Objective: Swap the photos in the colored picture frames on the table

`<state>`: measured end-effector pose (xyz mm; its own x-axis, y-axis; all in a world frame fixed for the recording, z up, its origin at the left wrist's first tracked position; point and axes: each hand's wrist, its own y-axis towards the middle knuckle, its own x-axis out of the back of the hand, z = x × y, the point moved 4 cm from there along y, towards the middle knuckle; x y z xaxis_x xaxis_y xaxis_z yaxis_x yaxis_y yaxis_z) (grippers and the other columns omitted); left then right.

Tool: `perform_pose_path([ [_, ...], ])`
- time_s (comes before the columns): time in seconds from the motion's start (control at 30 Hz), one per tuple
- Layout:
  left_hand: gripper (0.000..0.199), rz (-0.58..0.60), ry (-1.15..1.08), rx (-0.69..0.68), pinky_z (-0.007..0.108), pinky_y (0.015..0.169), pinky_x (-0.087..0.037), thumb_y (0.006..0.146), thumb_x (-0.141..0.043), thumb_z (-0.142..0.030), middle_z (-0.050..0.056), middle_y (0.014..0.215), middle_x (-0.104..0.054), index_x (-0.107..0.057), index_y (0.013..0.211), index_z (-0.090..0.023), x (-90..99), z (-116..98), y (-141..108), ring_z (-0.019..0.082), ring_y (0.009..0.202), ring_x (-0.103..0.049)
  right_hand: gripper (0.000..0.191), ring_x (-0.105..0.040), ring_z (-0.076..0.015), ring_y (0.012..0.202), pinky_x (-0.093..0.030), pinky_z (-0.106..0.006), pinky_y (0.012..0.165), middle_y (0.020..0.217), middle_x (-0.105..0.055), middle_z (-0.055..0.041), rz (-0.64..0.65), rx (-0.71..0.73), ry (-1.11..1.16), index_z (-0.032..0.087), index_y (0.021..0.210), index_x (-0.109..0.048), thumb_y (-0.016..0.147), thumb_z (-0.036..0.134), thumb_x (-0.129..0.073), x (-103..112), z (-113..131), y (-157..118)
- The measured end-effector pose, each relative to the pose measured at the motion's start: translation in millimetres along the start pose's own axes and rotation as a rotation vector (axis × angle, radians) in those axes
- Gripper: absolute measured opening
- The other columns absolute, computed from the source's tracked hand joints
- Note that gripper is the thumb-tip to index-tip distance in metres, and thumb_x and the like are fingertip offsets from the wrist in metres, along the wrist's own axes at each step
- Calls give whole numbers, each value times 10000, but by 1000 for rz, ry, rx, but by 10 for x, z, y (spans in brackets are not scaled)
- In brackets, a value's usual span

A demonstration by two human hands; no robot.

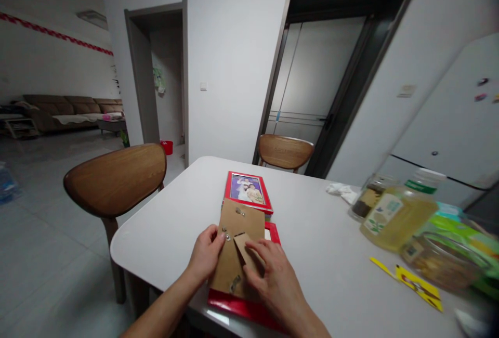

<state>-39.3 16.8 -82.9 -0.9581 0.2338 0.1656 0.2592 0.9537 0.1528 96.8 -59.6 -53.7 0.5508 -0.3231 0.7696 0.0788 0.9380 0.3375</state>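
Observation:
A brown picture frame backing board point(245, 223) with metal hangers and a fold-out stand leg point(242, 247) is at the near side of the table. My left hand point(205, 254) grips the board's left edge, thumb on top. The fingers of my right hand point(276, 275) are curled around the stand leg, which is tilted off the board. Under the board lies a red picture frame point(241, 304), its right edge and near edge showing. Just beyond, a second red picture frame point(230, 184) lies face up with a photo of people in it.
The white table point(167, 239) holds a bottle of yellow liquid point(401, 213), a dark-filled jar point(368, 203), a clear round container point(440, 265), crumpled tissue point(343, 191) and a yellow packet point(419, 288) on the right. Wooden chairs point(117, 177) stand left and beyond.

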Motion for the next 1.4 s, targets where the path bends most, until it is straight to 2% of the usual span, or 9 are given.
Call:
perform_pose_path([
  [0.13,279,-51,-25,111,231,514,-424,712,-424,-440,-27,621,-568,-482,713,-166,327,55,64,135,556,-535,362,-501,-197,947,-393,-329,826,1067,-528,-77,-30,-31,39,201,1043,-522,723,360,-459,12,-175,-10],
  [0.37,306,-115,177,224,220,430,-349,618,-480,-466,-41,489,-506,-480,612,-160,1099,369,147,140,451,-487,497,-559,-220,824,-411,-329,718,959,-570,-119,52,-368,-219,128,1158,-436,727,375,-404,22,-863,-72],
  [0.6,263,-241,490,162,277,576,-380,630,-533,-338,-8,604,-554,-535,823,-159,1354,468,221,201,618,-539,515,-555,-271,865,-386,-362,758,965,-591,-181,58,-439,-218,36,1151,-434,680,240,-393,59,-896,-32],
  [0.73,342,-263,657,-24,354,802,-375,690,-497,-273,89,989,-549,-489,1006,-142,1073,194,112,234,905,-519,616,-600,-217,685,-440,-331,660,804,-641,-108,13,-634,360,78,1238,-317,659,251,-439,117,-931,-94],
  [0.87,395,10,511,-245,397,924,-328,727,-489,-235,95,1142,-492,-425,1113,-177,236,-187,-258,219,1080,-436,727,-615,-189,625,-466,-319,600,814,-657,-45,20,-734,1092,224,1297,-175,659,284,-519,95,-725,-185],
  [0.97,635,293,439,-432,446,956,-297,630,-620,-250,133,1302,-337,-347,1198,-173,-422,-414,-573,268,1183,-320,800,-619,-189,639,-470,-329,617,807,-661,-23,0,-705,1222,278,1299,-154,630,274,-593,131,-566,-201],
  [1.07,656,405,464,-523,465,944,-311,594,-647,-240,179,1303,-321,-368,1176,-126,-763,-484,-709,303,1179,-316,846,-614,-182,642,-467,-331,639,794,-661,-15,30,-633,1232,276,1308,-124,624,291,-620,164,-480,-192],
  [1.27,552,266,439,-741,385,846,-413,593,-493,-88,125,1116,-496,-382,1131,-142,-620,-580,-679,241,991,-477,866,-560,-146,504,-432,-249,497,534,-589,40,33,-621,995,188,1313,-162,605,367,-625,205,-557,-202],
  [1.4,419,-34,381,-588,295,702,-458,684,-419,-87,49,868,-544,-393,1091,-185,-162,-611,-579,162,759,-534,803,-516,-122,441,-390,-218,433,502,-558,59,18,-641,801,170,1292,-223,609,376,-593,241,-744,-210],
])
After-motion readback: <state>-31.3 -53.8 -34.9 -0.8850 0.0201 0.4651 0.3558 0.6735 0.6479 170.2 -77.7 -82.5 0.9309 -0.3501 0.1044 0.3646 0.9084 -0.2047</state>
